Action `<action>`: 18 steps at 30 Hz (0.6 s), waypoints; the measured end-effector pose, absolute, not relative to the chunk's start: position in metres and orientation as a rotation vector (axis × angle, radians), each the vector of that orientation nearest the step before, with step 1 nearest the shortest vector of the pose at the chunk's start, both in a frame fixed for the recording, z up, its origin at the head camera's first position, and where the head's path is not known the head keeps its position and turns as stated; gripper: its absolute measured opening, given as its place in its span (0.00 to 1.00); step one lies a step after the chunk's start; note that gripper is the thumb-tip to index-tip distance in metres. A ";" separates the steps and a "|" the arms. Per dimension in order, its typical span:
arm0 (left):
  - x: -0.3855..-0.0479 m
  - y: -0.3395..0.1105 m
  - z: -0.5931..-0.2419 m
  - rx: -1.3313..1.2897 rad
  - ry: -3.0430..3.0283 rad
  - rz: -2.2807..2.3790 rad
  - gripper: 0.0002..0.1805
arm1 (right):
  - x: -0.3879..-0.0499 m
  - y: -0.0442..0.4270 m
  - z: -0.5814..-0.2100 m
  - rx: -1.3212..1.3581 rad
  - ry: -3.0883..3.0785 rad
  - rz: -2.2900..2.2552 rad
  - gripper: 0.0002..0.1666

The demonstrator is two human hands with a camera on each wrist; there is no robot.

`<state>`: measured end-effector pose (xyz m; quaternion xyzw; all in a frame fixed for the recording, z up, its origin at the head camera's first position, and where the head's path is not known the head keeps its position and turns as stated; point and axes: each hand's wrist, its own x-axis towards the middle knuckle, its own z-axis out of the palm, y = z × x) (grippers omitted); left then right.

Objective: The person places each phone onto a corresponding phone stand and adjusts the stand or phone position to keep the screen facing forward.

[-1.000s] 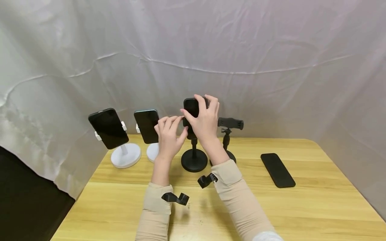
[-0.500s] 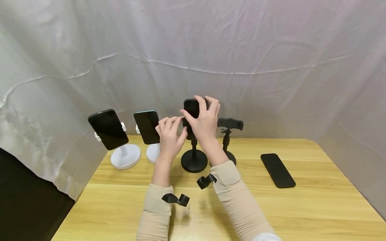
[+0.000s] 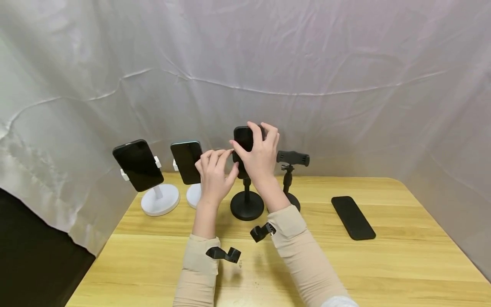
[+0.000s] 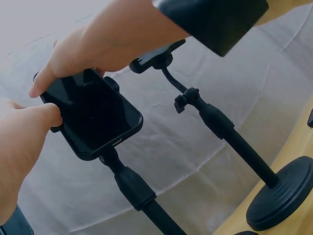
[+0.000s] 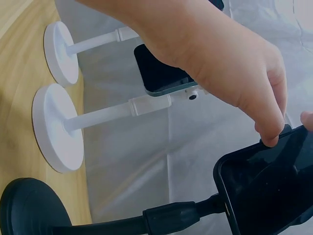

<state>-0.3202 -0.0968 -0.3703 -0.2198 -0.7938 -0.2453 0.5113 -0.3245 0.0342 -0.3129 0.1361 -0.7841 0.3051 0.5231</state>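
Note:
A black smartphone [image 3: 243, 135] sits upright in the clamp of a black phone stand [image 3: 246, 207], in the middle of the head view. My right hand [image 3: 261, 160] grips this phone, thumb near its left edge and fingers over the far side. At the left edge, my left hand [image 3: 215, 177] pinches the clamp arm between thumb and fingers. The left wrist view shows the phone [image 4: 98, 117] tilted on the stand's neck [image 4: 134, 188]. From the right wrist camera, the left fingertips touch the clamp beside the phone [image 5: 269, 191]; most of the clamp is hidden.
Two white stands [image 3: 160, 199] holding phones [image 3: 139, 165] stand at the left. Just right of the hands is another black stand with a bare clamp [image 3: 293, 157]. A black phone [image 3: 353, 217] lies flat on the wooden table [image 3: 406, 256]. Grey cloth [image 3: 345, 51] hangs behind.
Almost nothing differs. The left hand has shifted very slightly, and both hands stay at the phone and its clamp.

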 end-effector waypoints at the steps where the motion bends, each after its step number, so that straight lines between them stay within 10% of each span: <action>1: -0.320 -0.097 -0.370 -0.525 -1.908 -0.588 0.17 | -0.324 0.035 -0.313 0.329 -1.883 0.732 0.34; 18: -0.321 -0.099 -0.372 -0.503 -1.878 -0.579 0.16 | -0.317 0.045 -0.313 0.439 -1.936 0.650 0.37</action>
